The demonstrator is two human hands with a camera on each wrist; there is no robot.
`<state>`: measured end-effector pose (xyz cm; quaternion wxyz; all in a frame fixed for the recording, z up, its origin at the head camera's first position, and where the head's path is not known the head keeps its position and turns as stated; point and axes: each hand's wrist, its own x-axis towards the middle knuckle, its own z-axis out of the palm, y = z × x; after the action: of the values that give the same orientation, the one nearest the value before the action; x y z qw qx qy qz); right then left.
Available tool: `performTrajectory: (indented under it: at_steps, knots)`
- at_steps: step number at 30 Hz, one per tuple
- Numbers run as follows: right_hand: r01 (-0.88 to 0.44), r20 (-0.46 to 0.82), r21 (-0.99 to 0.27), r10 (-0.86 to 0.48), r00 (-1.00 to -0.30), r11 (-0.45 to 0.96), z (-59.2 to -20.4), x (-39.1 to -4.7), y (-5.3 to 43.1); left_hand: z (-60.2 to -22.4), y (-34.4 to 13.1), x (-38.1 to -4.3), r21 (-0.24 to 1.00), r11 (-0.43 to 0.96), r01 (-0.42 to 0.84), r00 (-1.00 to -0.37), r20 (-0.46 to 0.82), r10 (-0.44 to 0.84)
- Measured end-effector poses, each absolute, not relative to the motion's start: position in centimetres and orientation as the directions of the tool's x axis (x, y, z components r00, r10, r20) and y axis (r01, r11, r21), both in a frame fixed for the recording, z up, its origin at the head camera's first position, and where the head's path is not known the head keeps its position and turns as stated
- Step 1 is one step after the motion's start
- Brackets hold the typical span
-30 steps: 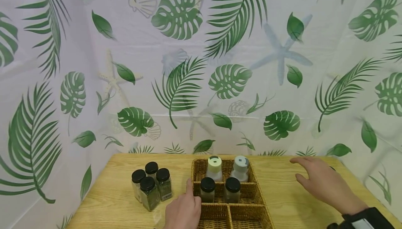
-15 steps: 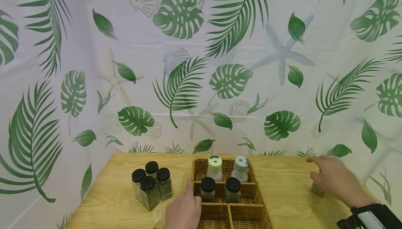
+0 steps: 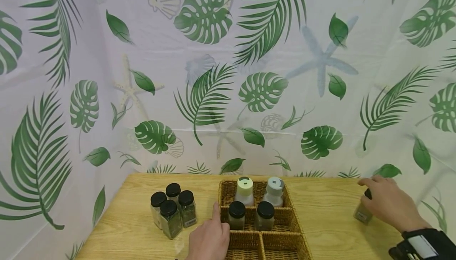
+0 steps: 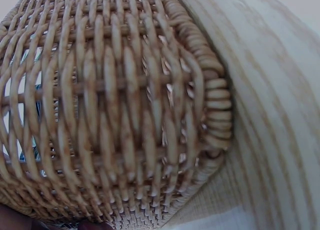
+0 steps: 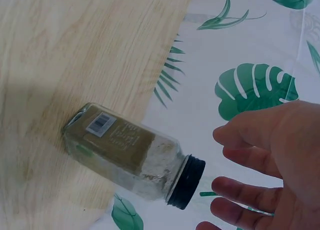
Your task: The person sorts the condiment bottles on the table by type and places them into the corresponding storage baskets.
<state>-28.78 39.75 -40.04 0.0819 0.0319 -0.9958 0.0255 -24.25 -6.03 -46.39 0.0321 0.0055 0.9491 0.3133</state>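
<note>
My left hand point(image 3: 208, 239) holds the left rim of a divided wicker basket point(image 3: 301, 244), its index finger straight along the side. The left wrist view shows the basket's woven wall point(image 4: 115, 90) close up. At the table's right, my right hand point(image 3: 390, 202) hovers by a glass spice jar point(image 3: 363, 212) with a black cap. In the right wrist view, the jar point(image 5: 120, 150) stands on the table, filled partly with brownish powder. Its cap point(image 5: 186, 182) lies near the fingers point(image 5: 245, 190), with a gap between.
In the basket's back section stand two white-bodied bottles, one with a yellow-green cap point(image 3: 245, 186), one with a grey cap point(image 3: 275, 186). Two black-capped jars point(image 3: 236, 216) occupy the middle section. Several black-capped spice jars point(image 3: 171, 222) cluster on the table left of the basket.
My right hand has moved right across the table to the spice jar, which it mostly hid before and which now shows beside it. The left hand has stayed on the basket.
</note>
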Motion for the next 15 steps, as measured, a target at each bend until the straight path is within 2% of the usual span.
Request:
performTrajectory:
  at_steps: [7,15]
  knots:
    - [-0.035,0.170,0.003,-0.035,-0.985,0.999,-41.0,-29.2,40.8,-46.4,-6.0,-24.2,0.595,0.804,-0.003,-0.998,-0.046,0.031]
    - [-0.044,0.148,0.002,-0.044,-0.988,0.999,-41.4,-29.5,41.0,-46.5,-6.0,-24.2,0.594,0.805,-0.004,-0.999,-0.040,0.025]
